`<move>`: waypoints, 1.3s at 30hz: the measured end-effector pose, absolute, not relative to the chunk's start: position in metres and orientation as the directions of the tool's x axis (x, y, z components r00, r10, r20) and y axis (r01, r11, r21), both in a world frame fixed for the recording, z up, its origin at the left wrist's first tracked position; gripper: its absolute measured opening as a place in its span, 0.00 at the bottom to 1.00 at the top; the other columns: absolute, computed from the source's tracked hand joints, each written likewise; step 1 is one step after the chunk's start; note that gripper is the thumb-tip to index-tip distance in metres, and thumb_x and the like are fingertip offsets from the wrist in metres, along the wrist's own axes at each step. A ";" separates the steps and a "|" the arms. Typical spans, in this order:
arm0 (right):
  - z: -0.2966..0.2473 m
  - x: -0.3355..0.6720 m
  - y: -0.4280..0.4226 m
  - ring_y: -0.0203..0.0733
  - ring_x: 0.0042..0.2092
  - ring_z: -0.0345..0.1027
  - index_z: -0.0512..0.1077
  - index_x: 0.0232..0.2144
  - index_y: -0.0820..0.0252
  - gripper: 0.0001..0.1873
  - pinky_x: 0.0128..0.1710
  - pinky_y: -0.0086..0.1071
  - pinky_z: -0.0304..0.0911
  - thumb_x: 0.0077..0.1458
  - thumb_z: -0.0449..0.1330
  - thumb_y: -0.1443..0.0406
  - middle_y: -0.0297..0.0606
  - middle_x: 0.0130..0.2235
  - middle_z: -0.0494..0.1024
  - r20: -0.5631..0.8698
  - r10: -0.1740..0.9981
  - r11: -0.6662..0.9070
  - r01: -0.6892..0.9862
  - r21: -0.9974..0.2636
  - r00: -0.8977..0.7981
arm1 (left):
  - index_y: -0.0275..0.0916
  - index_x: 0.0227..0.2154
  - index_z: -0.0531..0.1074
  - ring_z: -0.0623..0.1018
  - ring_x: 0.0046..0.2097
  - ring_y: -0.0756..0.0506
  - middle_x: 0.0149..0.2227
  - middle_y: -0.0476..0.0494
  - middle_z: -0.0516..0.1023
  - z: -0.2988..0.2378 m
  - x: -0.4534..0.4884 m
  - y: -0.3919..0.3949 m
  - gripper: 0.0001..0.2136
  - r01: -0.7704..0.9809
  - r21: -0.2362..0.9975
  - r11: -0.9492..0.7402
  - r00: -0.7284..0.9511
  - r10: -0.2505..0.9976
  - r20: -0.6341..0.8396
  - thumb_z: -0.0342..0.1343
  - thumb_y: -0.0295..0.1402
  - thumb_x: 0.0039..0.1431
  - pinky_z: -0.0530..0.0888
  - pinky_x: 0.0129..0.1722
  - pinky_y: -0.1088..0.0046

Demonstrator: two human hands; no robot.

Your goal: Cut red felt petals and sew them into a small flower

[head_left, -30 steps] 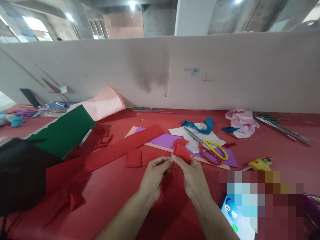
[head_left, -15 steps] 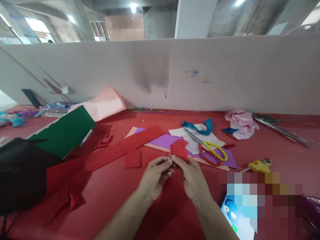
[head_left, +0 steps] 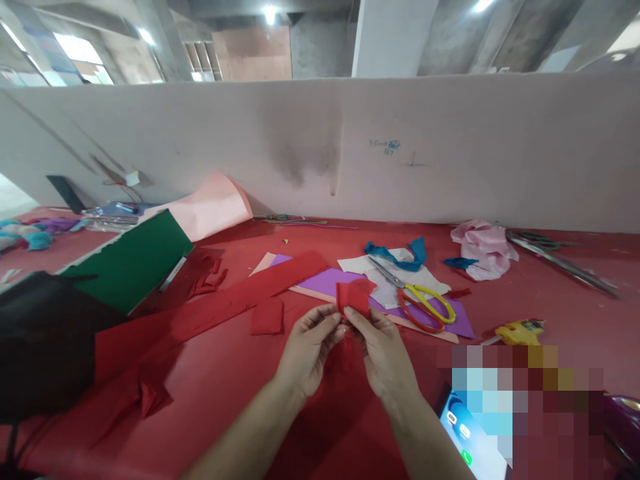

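Note:
Both my hands meet over the red table, pinching a small piece of red crepe paper (head_left: 353,297) that stands up between the fingertips. My left hand (head_left: 306,350) grips its lower left edge with closed fingers. My right hand (head_left: 383,353) pinches the lower right edge. A red paper square (head_left: 267,316) lies just left of my hands, and a long red strip (head_left: 245,296) runs past it.
Yellow and red scissors (head_left: 417,299) lie on white and purple sheets (head_left: 333,281) beyond my hands. A yellow glue gun (head_left: 520,330) sits at the right, a phone (head_left: 470,437) at the lower right. Green card (head_left: 127,263), black fabric (head_left: 40,340) and pink roll (head_left: 213,207) lie left.
The red piece has been turned more upright and shifted slightly left between my fingertips. My hands stay in about the same spot.

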State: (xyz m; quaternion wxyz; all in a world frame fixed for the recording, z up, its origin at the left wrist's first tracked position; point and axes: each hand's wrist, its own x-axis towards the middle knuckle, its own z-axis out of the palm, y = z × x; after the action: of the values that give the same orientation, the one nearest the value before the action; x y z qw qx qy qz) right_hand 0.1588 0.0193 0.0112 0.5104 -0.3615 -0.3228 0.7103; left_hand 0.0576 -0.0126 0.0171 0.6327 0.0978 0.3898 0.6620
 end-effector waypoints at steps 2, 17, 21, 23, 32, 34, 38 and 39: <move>0.011 0.159 0.019 0.35 0.35 0.70 0.78 0.32 0.59 0.10 0.38 0.28 0.65 0.44 0.68 0.64 0.34 0.31 0.79 -0.165 0.958 -0.263 -0.491 -0.830 -0.234 | 0.34 0.31 0.78 0.75 0.25 0.56 0.28 0.47 0.79 0.018 0.058 -0.012 0.11 -0.767 0.632 0.110 -0.186 0.904 -0.384 0.67 0.23 0.39 0.74 0.29 0.85; 0.011 0.156 0.016 0.36 0.34 0.69 0.75 0.32 0.58 0.09 0.36 0.29 0.64 0.44 0.67 0.65 0.33 0.33 0.78 -0.141 0.969 -0.218 -0.439 -0.872 -0.201 | 0.34 0.29 0.79 0.70 0.19 0.57 0.25 0.46 0.78 0.014 0.058 -0.014 0.11 -0.653 0.745 0.139 -0.233 0.899 -0.371 0.68 0.30 0.39 0.61 0.17 0.84; 0.008 0.156 0.014 0.37 0.35 0.69 0.75 0.34 0.58 0.10 0.38 0.31 0.63 0.46 0.66 0.65 0.34 0.34 0.78 -0.108 0.977 -0.174 -0.392 -0.903 -0.186 | 0.35 0.29 0.78 0.69 0.18 0.57 0.25 0.46 0.78 0.013 0.057 -0.014 0.11 -0.621 0.770 0.147 -0.255 0.891 -0.375 0.68 0.31 0.39 0.60 0.17 0.82; 0.007 0.156 0.014 0.37 0.35 0.69 0.75 0.33 0.58 0.09 0.39 0.32 0.63 0.46 0.66 0.64 0.33 0.33 0.78 -0.095 0.980 -0.152 -0.350 -0.925 -0.175 | 0.35 0.29 0.78 0.68 0.18 0.57 0.25 0.47 0.78 0.012 0.057 -0.014 0.11 -0.603 0.785 0.142 -0.276 0.886 -0.373 0.67 0.32 0.39 0.62 0.19 0.81; 0.007 0.154 0.013 0.38 0.36 0.69 0.74 0.34 0.57 0.09 0.38 0.32 0.63 0.48 0.65 0.63 0.34 0.34 0.77 -0.055 0.983 -0.098 -0.244 -0.965 -0.178 | 0.35 0.28 0.78 0.70 0.24 0.54 0.27 0.47 0.77 0.014 0.059 -0.014 0.10 -0.537 0.836 0.109 -0.385 0.851 -0.358 0.66 0.31 0.37 0.64 0.24 0.80; 0.005 0.152 0.014 0.39 0.37 0.69 0.74 0.35 0.57 0.10 0.39 0.32 0.63 0.48 0.65 0.64 0.34 0.34 0.77 -0.062 0.981 -0.110 -0.264 -0.958 -0.182 | 0.35 0.27 0.78 0.72 0.27 0.53 0.29 0.46 0.77 0.013 0.059 -0.013 0.10 -0.517 0.852 0.084 -0.415 0.846 -0.335 0.66 0.30 0.37 0.67 0.29 0.78; 0.003 0.150 0.016 0.38 0.36 0.69 0.74 0.34 0.57 0.11 0.40 0.31 0.63 0.44 0.66 0.64 0.32 0.33 0.77 -0.133 0.972 -0.198 -0.378 -0.905 -0.192 | 0.36 0.25 0.77 0.72 0.29 0.51 0.28 0.46 0.76 0.006 0.060 -0.011 0.08 -0.434 0.900 0.052 -0.457 0.847 -0.269 0.65 0.30 0.37 0.68 0.32 0.76; 0.003 0.149 0.016 0.37 0.35 0.69 0.74 0.33 0.57 0.11 0.39 0.31 0.63 0.43 0.67 0.64 0.31 0.32 0.77 -0.160 0.968 -0.228 -0.407 -0.885 -0.195 | 0.36 0.25 0.76 0.72 0.29 0.51 0.27 0.46 0.76 0.005 0.061 -0.011 0.08 -0.419 0.907 0.050 -0.451 0.855 -0.255 0.65 0.30 0.38 0.68 0.33 0.75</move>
State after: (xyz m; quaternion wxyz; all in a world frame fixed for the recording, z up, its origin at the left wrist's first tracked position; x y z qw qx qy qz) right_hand 0.1493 0.0163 0.0033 0.5036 -0.3858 -0.3636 0.6821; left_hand 0.0605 -0.0105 0.0050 0.4834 0.2023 0.5397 0.6589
